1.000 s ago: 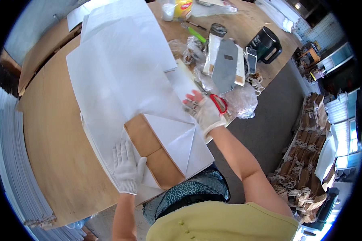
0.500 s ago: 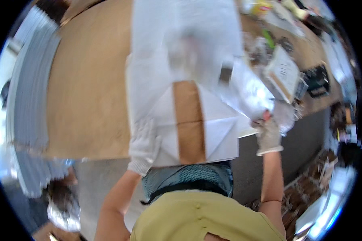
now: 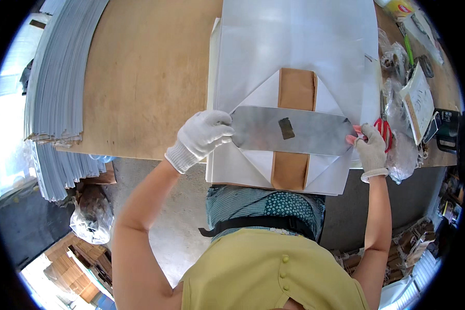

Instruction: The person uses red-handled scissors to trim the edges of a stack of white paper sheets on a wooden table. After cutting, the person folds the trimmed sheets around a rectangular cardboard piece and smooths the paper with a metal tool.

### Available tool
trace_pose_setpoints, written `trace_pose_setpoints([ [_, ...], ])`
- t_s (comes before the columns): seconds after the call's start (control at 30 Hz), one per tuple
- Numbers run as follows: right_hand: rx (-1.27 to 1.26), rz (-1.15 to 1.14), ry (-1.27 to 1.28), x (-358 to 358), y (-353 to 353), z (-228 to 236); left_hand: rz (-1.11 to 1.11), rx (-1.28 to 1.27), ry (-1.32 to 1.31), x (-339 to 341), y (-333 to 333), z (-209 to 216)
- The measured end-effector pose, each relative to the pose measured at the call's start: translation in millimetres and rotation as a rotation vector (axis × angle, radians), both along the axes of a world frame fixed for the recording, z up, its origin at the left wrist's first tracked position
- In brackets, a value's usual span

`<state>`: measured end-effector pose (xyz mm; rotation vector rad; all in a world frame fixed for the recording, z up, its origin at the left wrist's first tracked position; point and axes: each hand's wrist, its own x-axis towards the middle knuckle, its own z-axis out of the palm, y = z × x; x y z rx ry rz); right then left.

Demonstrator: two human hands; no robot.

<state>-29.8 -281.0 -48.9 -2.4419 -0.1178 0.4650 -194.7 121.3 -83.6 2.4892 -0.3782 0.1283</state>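
Observation:
A thin grey metal plate [image 3: 253, 129] with rounded ends and a dark square patch [image 3: 286, 128] lies crosswise over a folded white paper bag bottom [image 3: 253, 98]. The plate covers the middle of the brown strip [image 3: 297, 85] running down that fold. My left hand [image 3: 204, 135], in a white knit glove, pinches the plate's left end. At the other end, my right hand [image 3: 369, 147] grips it with bare fingertips showing from a worn glove. Beneath are large white paper sheets [image 3: 305, 36] in a pile.
Tall stacks of grey-white sheets [image 3: 62, 77] stand at the wooden table's [image 3: 139, 77] left. Along the right lie red-handled scissors [image 3: 383, 129], crumpled clear plastic [image 3: 400, 155], a white card [image 3: 418, 101] and a dark green case [image 3: 447, 129]. The near table edge borders my body.
The metal plate has come from the right onto the folded paper, crosswise. My left hand has lifted from the paper's left side to the plate's left end. The view has shifted.

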Motion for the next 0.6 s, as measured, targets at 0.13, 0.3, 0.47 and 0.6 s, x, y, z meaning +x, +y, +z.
trace_pose_setpoints([
  [0.13,0.016,-0.076,0.053,-0.5,1.7,-13.8,-0.049,-0.089,0.073,2.1,7.0,-6.7],
  [0.3,-0.169,0.125,-0.193,-2.6,-4.4,-29.7,-0.082,-0.083,-0.037,0.6,10.4,-16.4],
  [0.47,-0.523,0.563,-0.284,22.6,28.1,4.7,-0.122,0.236,-0.075,3.3,-30.6,19.1],
  [0.6,-0.519,0.615,-0.46,39.7,44.5,-15.1,-0.167,0.459,-0.009,7.5,-79.4,13.1],
])
